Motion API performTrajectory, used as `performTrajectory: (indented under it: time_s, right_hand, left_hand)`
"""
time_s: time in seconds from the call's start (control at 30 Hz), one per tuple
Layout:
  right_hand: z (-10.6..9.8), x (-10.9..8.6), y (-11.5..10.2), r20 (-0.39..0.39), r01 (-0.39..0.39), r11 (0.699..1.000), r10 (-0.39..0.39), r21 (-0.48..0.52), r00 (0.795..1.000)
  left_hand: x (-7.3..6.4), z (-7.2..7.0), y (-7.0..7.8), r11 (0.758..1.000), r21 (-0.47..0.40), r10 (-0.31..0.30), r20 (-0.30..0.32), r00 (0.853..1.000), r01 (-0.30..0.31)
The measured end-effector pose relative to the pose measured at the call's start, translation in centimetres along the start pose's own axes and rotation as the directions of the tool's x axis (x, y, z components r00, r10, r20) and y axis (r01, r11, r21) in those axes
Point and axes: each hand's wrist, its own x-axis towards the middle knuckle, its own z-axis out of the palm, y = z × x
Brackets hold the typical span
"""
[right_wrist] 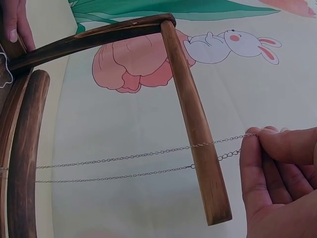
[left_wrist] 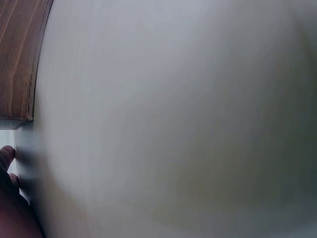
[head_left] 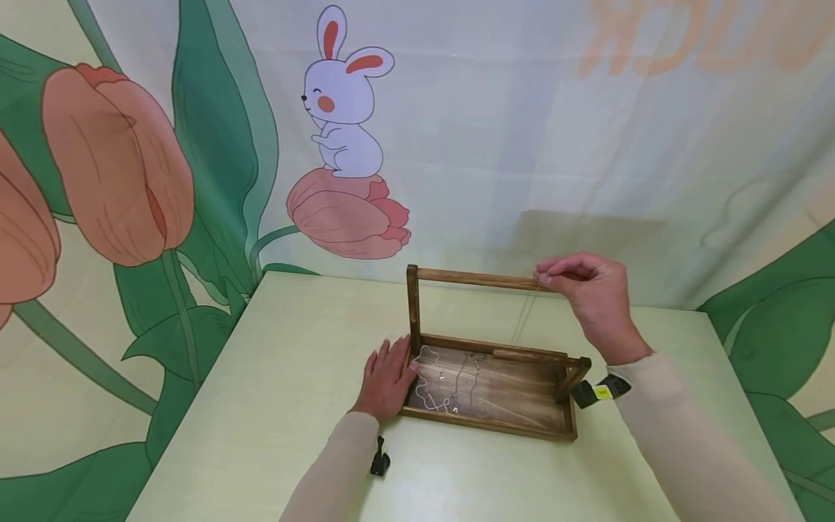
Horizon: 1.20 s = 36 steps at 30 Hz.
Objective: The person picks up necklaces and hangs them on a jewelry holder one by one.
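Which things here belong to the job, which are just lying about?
In the job:
- right hand
- chain it pinches
- wooden stand
- left hand at its end
- probably the loose chains in its tray

Surroundings:
- table
- printed backdrop
- wrist cameras

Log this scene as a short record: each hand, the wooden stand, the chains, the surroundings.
Right hand: pinches a thin chain near the right end of the wooden bar
Held chain: one strand passes on each side of the bar
Left hand: rests at the left end of the wooden tray
Tray contents: loose chains, towards the left and middle
Surface: pale table
Backdrop: printed rabbit and tulips
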Motion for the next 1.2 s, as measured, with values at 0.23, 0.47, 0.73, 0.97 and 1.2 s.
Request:
performTrajectory:
  time_s: [0.23,0.47,0.73,0.97,1.2]
  right_hand:
    - [0.8,0.1,0.1,0.005,-0.003,1.000,0.003,-0.015,1.000]
    - [1.6,0.2,0.3,0.015,-0.009,1.000,0.009,-0.016,1.000]
    - [2.3,0.3,0.2,0.026,-0.009,0.999,0.010,-0.036,1.000]
    - [3.0,0.4,0.2,0.045,-0.002,0.999,0.004,-0.039,0.999]
    - [3.7,0.7,0.0,0.042,-0.018,0.999,0.019,-0.032,0.999]
  left_hand:
    - [0.0,0.0,0.0,1.000,0.010,-0.002,-0.001,1.000,0.002]
    - [-0.1,0.1,-0.1,1.000,-0.010,-0.001,-0.001,1.000,0.001]
    - [-0.2,0.1,-0.1,1.000,-0.014,0.002,-0.012,1.000,-0.003]
    - [-0.2,0.0,0.0,1.000,-0.011,-0.001,-0.008,1.000,0.001]
    - [-0.2,-0.1,0.2,1.000,0.012,0.004,-0.009,1.000,-0.004]
